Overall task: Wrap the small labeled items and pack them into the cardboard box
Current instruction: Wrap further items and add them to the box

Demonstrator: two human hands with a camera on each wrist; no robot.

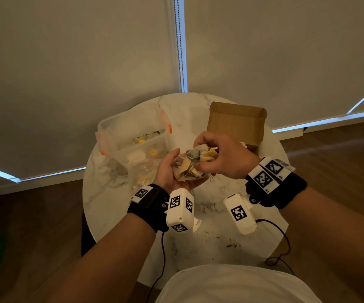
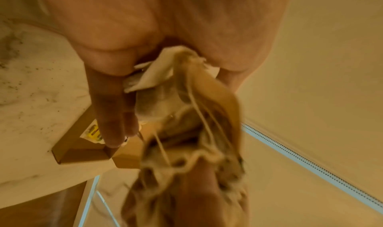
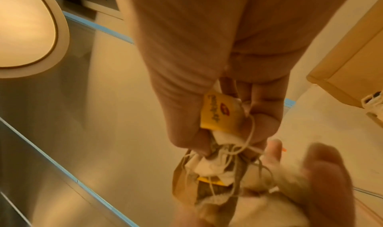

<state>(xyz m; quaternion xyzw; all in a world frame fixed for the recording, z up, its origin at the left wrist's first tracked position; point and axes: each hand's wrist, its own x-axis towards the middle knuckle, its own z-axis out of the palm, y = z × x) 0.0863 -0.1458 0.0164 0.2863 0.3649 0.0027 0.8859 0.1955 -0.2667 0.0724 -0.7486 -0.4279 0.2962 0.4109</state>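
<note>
**Both hands on a bundle of tea bags above the surface**

The left hand (image 1: 168,169) lies palm up under a crumpled bundle (image 1: 193,164) of tea bags, strings and paper, its fingers relaxed and cupping the load rather than clamping it. The right hand (image 1: 222,154) comes over the top from the right, its fingers (image 3: 186,129) curled and pinching the bundle's upper end. In the right wrist view a yellow tag (image 3: 217,114) sits tucked between thumb and fingers, with a thin string (image 3: 250,132) looping just below it. The left wrist view is blurred, but shows the bags and loose strings hanging against the palm.

The bundle is held in the air above the middle of the round marble surface (image 1: 111,200), touching nothing but the two hands.

The cardboard box (image 1: 235,123) stands open at the far right of the surface, its lid tilted up at the back; a pale wrapped item (image 3: 373,104) shows at its near edge. A clear plastic tub (image 1: 133,132) with orange clips sits at the far left, holding small yellow pieces. Dark crumbs are scattered over the near part of the surface. Closed blinds (image 1: 78,62) hang behind.
</note>
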